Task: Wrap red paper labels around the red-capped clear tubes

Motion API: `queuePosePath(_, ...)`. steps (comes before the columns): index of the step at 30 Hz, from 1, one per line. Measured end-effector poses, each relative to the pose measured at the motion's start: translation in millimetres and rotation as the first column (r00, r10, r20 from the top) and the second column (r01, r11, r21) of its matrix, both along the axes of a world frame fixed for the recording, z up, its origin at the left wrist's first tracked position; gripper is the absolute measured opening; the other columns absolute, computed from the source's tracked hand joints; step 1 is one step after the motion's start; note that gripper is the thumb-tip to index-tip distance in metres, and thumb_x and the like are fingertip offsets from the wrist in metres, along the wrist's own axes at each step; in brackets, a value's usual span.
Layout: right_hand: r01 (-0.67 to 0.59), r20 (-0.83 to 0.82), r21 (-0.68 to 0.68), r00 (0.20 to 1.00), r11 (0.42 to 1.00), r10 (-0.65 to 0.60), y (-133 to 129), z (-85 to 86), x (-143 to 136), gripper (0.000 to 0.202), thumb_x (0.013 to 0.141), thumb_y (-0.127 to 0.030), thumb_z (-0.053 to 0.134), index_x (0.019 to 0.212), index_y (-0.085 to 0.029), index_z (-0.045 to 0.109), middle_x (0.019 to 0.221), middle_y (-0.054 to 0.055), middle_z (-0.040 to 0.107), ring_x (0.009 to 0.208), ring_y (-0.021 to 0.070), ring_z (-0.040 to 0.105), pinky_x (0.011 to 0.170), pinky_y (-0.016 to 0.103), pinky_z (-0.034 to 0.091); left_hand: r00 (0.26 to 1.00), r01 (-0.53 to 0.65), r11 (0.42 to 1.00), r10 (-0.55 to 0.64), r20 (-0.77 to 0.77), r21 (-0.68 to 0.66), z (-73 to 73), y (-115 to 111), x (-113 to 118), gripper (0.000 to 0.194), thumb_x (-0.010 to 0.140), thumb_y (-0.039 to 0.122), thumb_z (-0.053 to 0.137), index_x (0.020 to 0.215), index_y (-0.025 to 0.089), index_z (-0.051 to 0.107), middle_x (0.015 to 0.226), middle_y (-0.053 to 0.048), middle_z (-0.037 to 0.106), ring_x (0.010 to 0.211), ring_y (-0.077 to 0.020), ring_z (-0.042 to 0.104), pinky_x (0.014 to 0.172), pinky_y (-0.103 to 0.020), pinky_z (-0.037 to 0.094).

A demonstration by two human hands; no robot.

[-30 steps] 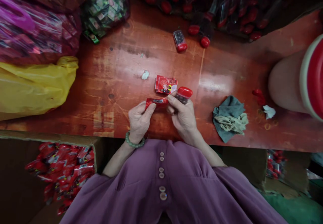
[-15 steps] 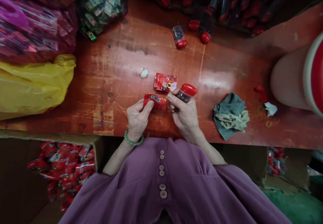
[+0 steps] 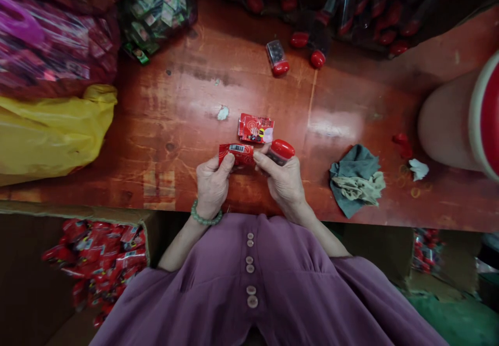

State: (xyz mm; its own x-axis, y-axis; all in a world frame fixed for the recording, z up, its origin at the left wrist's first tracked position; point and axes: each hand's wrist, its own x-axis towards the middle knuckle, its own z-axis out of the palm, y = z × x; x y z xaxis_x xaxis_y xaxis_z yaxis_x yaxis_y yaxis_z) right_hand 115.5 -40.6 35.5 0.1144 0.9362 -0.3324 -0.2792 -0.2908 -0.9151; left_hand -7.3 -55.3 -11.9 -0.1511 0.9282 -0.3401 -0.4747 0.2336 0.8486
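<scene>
— Where's the red packet [image 3: 236, 154]?

— Just above the near edge of the table [image 3: 175, 106], pinched at both ends. The left hand [image 3: 211, 182] grips its left end between thumb and fingers; the right hand [image 3: 283, 177] nips its right end with thumb and forefinger, probably to pull the mouth taut.

— And the right hand has more in it?

— Yes, a small bottle [image 3: 279, 151] with a red cap, tucked under the other fingers, cap pointing away. Kept close to the packet's end, it seems.

— What lies around?

— A second packet [image 3: 255, 128] flat just beyond, touching nothing. A rag [image 3: 356, 179] to the right, a yellow bag [image 3: 50, 132] far left, loose bottles [image 3: 277, 58] further back, and a box of packets [image 3: 97, 257] below the table edge.
</scene>
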Motion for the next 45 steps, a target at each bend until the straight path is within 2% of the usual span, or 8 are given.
queuePosePath(6,0.051,-0.135,-0.144,0.988,0.988,-0.071,4.6,2.3,-4.0,0.021,0.063,-0.026,0.081,0.069,-0.021,0.061,0.060,-0.008,0.054,0.051,0.0052,0.042,0.047,0.020,0.032,0.993,0.015,1.000,-0.013,-0.114,0.015,-9.2,-3.9,-2.5,0.028,0.078,0.049,0.076,0.088,0.023,0.080,0.087,-0.002,0.079,0.081,-0.0174,0.072,0.087,-0.035,0.057)
queuePosePath(16,0.036,-0.275,-0.185,0.957,0.982,-0.087,7.5,3.8,-9.3,0.028,0.057,-0.023,0.081,0.073,-0.022,0.058,0.063,-0.010,0.054,0.051,0.0045,0.042,0.050,0.020,0.037,0.981,0.032,0.999,-0.027,-0.190,0.025,-5.1,-3.1,-1.1,0.034,0.078,0.053,0.074,0.087,0.021,0.080,0.087,-0.004,0.078,0.083,-0.0190,0.072,0.086,-0.035,0.058)
queuePosePath(23,0.215,0.016,0.064,0.976,0.975,-0.216,4.4,-4.9,-9.9,0.021,0.067,-0.024,0.080,0.069,-0.023,0.059,0.069,-0.007,0.058,0.067,0.0090,0.055,0.070,0.025,0.050,0.983,0.044,0.999,-0.043,-0.180,0.002,0.9,-4.8,4.8,0.037,0.079,0.054,0.073,0.090,0.020,0.080,0.087,-0.005,0.078,0.084,-0.0189,0.072,0.085,-0.034,0.059)
queuePosePath(29,0.239,0.202,0.256,0.934,0.937,-0.294,3.5,-8.2,-6.2,0.015,0.075,-0.022,0.079,0.073,-0.024,0.064,0.072,-0.007,0.061,0.069,0.0088,0.056,0.072,0.025,0.051,0.982,0.124,0.992,-0.124,-0.142,-0.009,-1.0,-9.3,6.6,0.035,0.082,0.052,0.071,0.091,0.019,0.080,0.088,-0.005,0.078,0.076,-0.0177,0.072,0.077,-0.033,0.061)
queuePosePath(32,0.205,0.232,0.270,0.935,0.941,-0.270,2.7,-1.2,-4.1,0.015,0.076,-0.022,0.079,0.073,-0.025,0.064,0.072,-0.007,0.061,0.068,0.0089,0.057,0.071,0.025,0.052,0.973,0.182,0.983,-0.176,-0.149,0.032,5.0,-7.9,-3.6,0.031,0.080,0.045,0.076,0.098,0.020,0.079,0.093,-0.006,0.079,0.082,-0.0188,0.073,0.082,-0.033,0.060)
queuePosePath(39,0.039,0.385,0.329,0.907,0.943,-0.172,-3.1,7.4,-1.3,0.012,0.079,-0.022,0.076,0.076,-0.025,0.064,0.075,-0.005,0.065,0.070,0.0113,0.061,0.073,0.030,0.054,0.884,0.366,0.930,-0.336,-0.324,0.034,41.3,11.4,-38.5,0.053,0.066,0.042,0.087,0.112,0.018,0.076,0.109,-0.011,0.077,0.101,-0.0258,0.072,0.098,-0.036,0.054)
queuePosePath(42,0.001,0.440,0.384,0.879,0.923,-0.184,-4.9,3.8,1.5,0.011,0.081,-0.023,0.075,0.078,-0.026,0.065,0.075,-0.004,0.066,0.071,0.0125,0.063,0.074,0.031,0.055,0.880,0.421,0.906,-0.393,-0.268,0.054,46.5,20.2,-44.5,0.059,0.063,0.049,0.087,0.112,0.018,0.076,0.106,-0.012,0.077,0.101,-0.0273,0.072,0.094,-0.036,0.055)
queuePosePath(45,-0.059,0.502,0.412,0.847,0.909,-0.173,-6.5,1.8,5.6,0.010,0.082,-0.025,0.073,0.078,-0.027,0.065,0.077,-0.003,0.067,0.074,0.0145,0.065,0.075,0.033,0.056,0.838,0.468,0.882,-0.422,-0.346,0.055,47.2,27.3,-40.3,0.045,0.068,0.046,0.084,0.102,0.018,0.079,0.097,-0.010,0.078,0.089,-0.0239,0.073,0.083,-0.032,0.057)
